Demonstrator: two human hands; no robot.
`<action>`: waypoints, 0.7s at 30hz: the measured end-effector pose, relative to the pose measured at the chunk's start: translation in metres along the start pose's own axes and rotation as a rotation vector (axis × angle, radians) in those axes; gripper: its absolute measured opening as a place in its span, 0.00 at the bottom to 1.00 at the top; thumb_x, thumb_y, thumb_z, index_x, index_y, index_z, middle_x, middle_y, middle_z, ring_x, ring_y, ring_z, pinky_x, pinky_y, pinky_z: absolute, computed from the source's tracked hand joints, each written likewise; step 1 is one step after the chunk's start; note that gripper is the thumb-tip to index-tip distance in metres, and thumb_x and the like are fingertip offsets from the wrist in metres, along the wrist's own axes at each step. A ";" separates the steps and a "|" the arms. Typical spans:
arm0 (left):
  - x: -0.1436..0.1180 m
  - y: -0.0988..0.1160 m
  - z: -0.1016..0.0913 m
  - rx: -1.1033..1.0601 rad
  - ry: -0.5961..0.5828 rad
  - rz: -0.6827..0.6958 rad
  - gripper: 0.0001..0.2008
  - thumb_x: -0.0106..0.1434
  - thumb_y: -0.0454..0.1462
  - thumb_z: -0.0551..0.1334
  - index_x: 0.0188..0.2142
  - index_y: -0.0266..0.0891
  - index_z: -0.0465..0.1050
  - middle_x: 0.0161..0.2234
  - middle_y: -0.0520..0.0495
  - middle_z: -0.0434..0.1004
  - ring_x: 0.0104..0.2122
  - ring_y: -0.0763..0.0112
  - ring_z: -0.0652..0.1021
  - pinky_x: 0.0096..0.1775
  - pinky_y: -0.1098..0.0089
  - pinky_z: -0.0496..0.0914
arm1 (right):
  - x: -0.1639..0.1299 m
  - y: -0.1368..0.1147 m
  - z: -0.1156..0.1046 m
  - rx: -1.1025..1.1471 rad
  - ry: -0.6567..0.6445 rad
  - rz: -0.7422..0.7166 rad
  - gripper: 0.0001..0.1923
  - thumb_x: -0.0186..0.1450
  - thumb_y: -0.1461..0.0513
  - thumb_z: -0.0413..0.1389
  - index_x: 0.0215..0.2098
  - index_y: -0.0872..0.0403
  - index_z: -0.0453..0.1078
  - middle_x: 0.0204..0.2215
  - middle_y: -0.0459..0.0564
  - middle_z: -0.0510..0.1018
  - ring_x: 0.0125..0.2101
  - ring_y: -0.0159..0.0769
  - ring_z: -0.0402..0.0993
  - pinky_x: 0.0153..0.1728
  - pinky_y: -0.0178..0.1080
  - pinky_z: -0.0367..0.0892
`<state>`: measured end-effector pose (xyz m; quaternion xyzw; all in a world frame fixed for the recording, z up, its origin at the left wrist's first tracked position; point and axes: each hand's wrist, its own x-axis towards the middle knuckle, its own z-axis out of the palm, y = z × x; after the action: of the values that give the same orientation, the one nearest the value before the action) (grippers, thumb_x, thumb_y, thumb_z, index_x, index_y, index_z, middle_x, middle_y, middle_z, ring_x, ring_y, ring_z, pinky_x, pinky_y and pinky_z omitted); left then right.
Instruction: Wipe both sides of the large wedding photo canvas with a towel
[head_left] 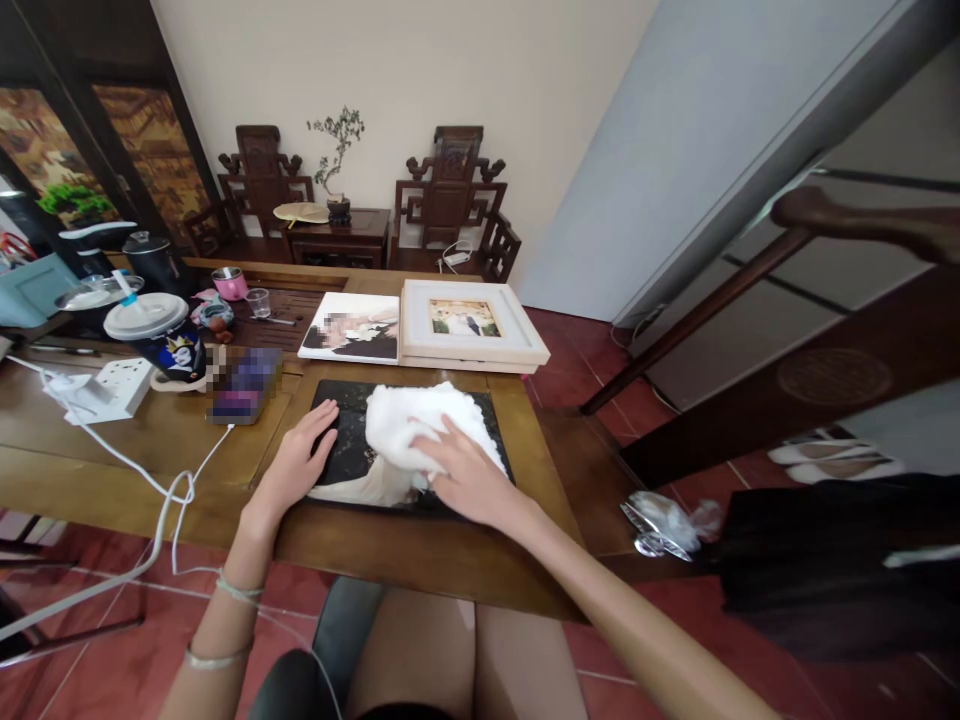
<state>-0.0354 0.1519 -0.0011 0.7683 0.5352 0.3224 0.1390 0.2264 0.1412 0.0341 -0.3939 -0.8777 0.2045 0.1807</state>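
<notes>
A dark photo panel (341,412) with a pale, dress-like shape in its picture lies flat on the wooden table near the front edge. My left hand (301,452) rests on the panel's left edge, fingers stretched out and holding nothing. A crumpled white cloth (401,412) covers much of the panel's middle and right. My right hand (465,468) presses down on the cloth, with fingers bent into its folds. The part of the picture under the cloth is hidden.
Behind the panel lie a smaller photo print (352,345) and a framed photo (517,325). To the left are a phone (244,385) on a cable, a lidded cup (169,340) and a power strip (124,385). A wooden chair (750,390) stands at right.
</notes>
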 end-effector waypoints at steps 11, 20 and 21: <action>0.002 -0.006 -0.001 0.043 -0.006 0.004 0.20 0.67 0.42 0.52 0.53 0.34 0.71 0.56 0.39 0.71 0.58 0.59 0.68 0.60 0.55 0.61 | 0.118 -0.019 0.018 0.196 0.129 -0.016 0.15 0.67 0.61 0.48 0.49 0.52 0.72 0.50 0.47 0.77 0.52 0.44 0.70 0.57 0.43 0.57; 0.003 -0.003 0.000 0.018 0.002 0.033 0.20 0.68 0.41 0.51 0.54 0.32 0.70 0.58 0.38 0.68 0.60 0.61 0.66 0.61 0.56 0.60 | 0.038 0.078 -0.021 0.170 0.274 0.305 0.22 0.65 0.57 0.49 0.55 0.54 0.69 0.58 0.53 0.69 0.59 0.52 0.60 0.60 0.54 0.52; 0.004 -0.002 0.000 0.020 0.002 0.034 0.20 0.68 0.41 0.51 0.53 0.32 0.70 0.58 0.38 0.68 0.60 0.60 0.66 0.61 0.56 0.60 | 0.031 0.086 -0.024 0.160 0.292 0.334 0.22 0.64 0.57 0.49 0.55 0.54 0.69 0.58 0.54 0.69 0.60 0.53 0.60 0.60 0.55 0.52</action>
<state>-0.0365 0.1561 -0.0013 0.7781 0.5255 0.3204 0.1253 0.2718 0.2222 0.0162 -0.5433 -0.7460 0.2413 0.3001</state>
